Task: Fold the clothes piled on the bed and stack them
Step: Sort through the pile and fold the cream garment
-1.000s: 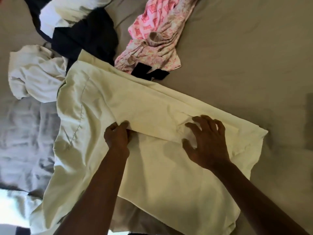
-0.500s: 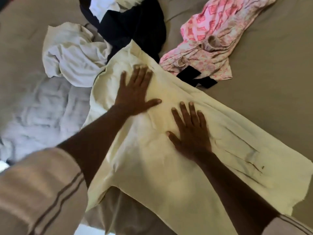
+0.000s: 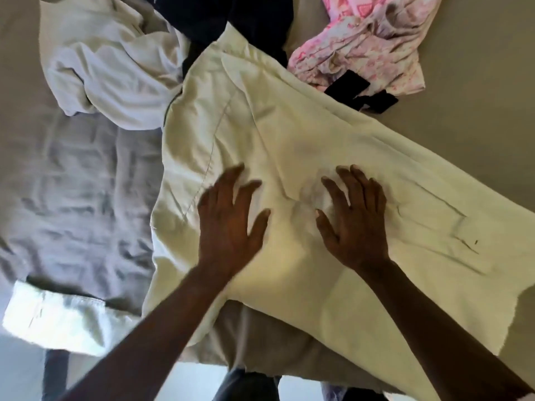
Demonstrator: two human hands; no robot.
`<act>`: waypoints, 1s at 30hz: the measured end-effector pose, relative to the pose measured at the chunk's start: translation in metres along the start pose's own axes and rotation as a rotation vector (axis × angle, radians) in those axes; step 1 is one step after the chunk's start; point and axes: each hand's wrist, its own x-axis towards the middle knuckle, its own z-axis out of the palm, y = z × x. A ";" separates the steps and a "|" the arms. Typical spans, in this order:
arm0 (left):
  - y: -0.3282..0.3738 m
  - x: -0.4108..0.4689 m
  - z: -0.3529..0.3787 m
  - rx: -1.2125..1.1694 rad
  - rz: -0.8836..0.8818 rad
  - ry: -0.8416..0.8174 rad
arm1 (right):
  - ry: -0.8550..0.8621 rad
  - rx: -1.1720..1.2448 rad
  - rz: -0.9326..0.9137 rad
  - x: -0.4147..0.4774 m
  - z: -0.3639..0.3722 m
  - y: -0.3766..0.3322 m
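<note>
A pale yellow cloth (image 3: 304, 134) lies spread and folded across the tan bed (image 3: 477, 125), running from upper left to lower right. My left hand (image 3: 231, 221) lies flat on its middle, fingers spread and slightly blurred. My right hand (image 3: 356, 221) presses flat beside it, fingers spread over a small wrinkle. Behind the yellow cloth sit a crumpled white garment (image 3: 110, 68), a dark navy garment (image 3: 231, 15) and a pink patterned garment (image 3: 362, 44).
A wrinkled grey-lilac sheet (image 3: 72, 198) covers the left of the bed, with a white cuffed piece (image 3: 58, 319) at its near edge. Two small black items (image 3: 359, 91) lie by the pink garment. The bed's near edge and the floor show at the bottom.
Both hands slid back toward me over the yellow cloth; the left hand came down from the far end to the middle. The view shifted closer.
</note>
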 end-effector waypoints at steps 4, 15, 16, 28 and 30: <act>-0.004 -0.077 -0.011 -0.087 0.031 -0.166 | -0.106 0.225 -0.066 -0.056 -0.004 -0.032; -0.023 -0.151 -0.002 0.243 0.367 -0.419 | -0.234 0.125 -0.083 -0.210 -0.012 -0.070; -0.022 -0.149 -0.001 0.247 0.357 -0.399 | -0.180 0.085 -0.048 -0.223 -0.012 -0.066; 0.001 -0.113 -0.030 0.218 0.341 -0.322 | 0.124 -0.076 0.436 -0.330 -0.056 0.006; 0.000 -0.107 -0.033 0.188 0.345 -0.370 | 0.109 -0.080 0.371 -0.336 -0.057 0.015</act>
